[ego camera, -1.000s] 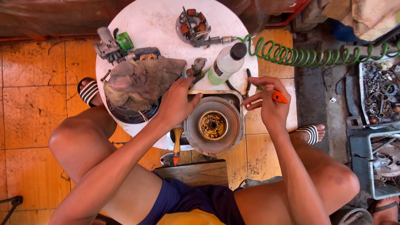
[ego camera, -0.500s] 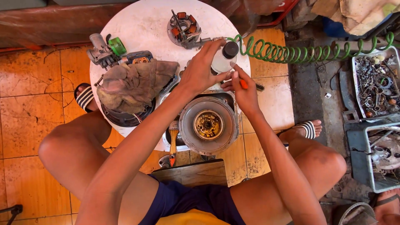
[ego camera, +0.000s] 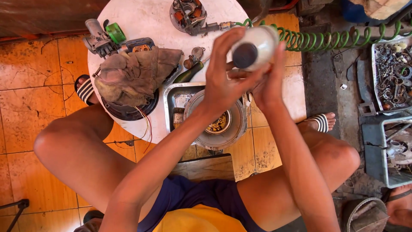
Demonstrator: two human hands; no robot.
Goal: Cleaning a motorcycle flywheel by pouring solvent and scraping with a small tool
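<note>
Left hand [ego camera: 223, 83] grips the white bottle [ego camera: 255, 48] above the round metal flywheel [ego camera: 216, 122] — dark end toward the camera — right hand [ego camera: 270, 86] cupping beneath it.

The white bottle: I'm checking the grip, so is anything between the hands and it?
Nothing visible: the left hand and right hand both touch the white bottle directly, above the round metal part.

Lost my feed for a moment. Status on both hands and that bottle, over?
Left hand and right hand both grip the white bottle, raised over the round metal part in the tray. Dark cap faces camera. Nothing in the way.
</note>
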